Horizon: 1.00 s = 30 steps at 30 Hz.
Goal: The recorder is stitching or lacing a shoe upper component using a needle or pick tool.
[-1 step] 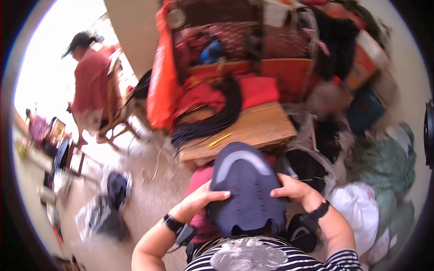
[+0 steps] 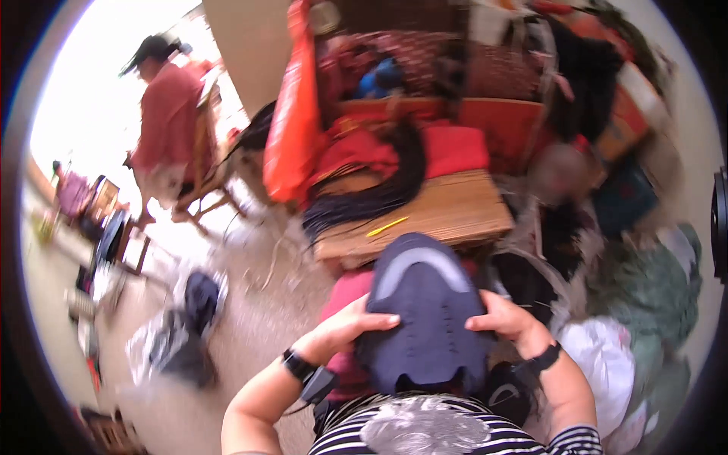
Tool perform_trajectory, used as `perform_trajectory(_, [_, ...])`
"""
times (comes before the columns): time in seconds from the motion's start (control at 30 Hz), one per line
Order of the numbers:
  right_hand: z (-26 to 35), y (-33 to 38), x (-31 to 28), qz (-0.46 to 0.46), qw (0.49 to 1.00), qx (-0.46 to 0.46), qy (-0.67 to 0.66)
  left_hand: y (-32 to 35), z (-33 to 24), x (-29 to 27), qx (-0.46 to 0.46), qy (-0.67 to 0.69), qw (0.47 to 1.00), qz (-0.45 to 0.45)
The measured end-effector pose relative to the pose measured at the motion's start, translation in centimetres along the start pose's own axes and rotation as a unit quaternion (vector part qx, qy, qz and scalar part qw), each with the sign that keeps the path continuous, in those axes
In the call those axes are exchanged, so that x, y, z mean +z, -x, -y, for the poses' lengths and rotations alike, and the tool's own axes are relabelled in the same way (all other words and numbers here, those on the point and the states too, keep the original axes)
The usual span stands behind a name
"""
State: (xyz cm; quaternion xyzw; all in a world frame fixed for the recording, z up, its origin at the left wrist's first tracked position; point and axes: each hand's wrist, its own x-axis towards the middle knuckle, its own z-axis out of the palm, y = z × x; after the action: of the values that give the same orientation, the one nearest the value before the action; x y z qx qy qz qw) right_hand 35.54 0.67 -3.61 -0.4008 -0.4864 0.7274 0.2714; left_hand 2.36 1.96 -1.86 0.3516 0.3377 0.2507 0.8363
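Lengthwise, the dark piece [image 2: 425, 322] points forward, round-tipped.

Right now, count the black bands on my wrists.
2: one black band just behind your left hand, the other black band just behind your right hand; both hands hold a dark blue piece. None seems hidden.

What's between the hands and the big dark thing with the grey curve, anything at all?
Nothing that shows. The left hand and right hand hold the dark piece by its two sides, and the thumbs lie right on its top face. What is underneath is hidden.
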Motion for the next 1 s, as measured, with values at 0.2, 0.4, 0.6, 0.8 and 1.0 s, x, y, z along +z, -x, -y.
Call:
perform_trajectory(0.2, [2.1,0.2,2.1,-0.051,0.996,0.067,-0.004,1.1,2.7,-0.9,0.050,0.082,0.995,0.003])
perform_trajectory(0.4, [2.8,-0.4,3.1,-0.010,0.990,0.142,-0.002,2.5,4.3,-1.7,0.104,0.114,0.988,0.023])
perform_trajectory(0.6, [2.7,-0.1,3.4,0.006,0.991,0.132,-0.031,3.3,4.6,-2.1,0.141,0.130,0.981,0.031])
perform_trajectory(0.8, [2.7,0.0,3.3,0.029,0.987,0.158,-0.024,3.6,4.4,-2.2,0.122,0.117,0.986,-0.004])
perform_trajectory(1.0, [2.9,0.8,4.0,0.024,0.992,0.118,-0.044,3.9,3.2,-1.2,0.060,0.096,0.992,-0.050])
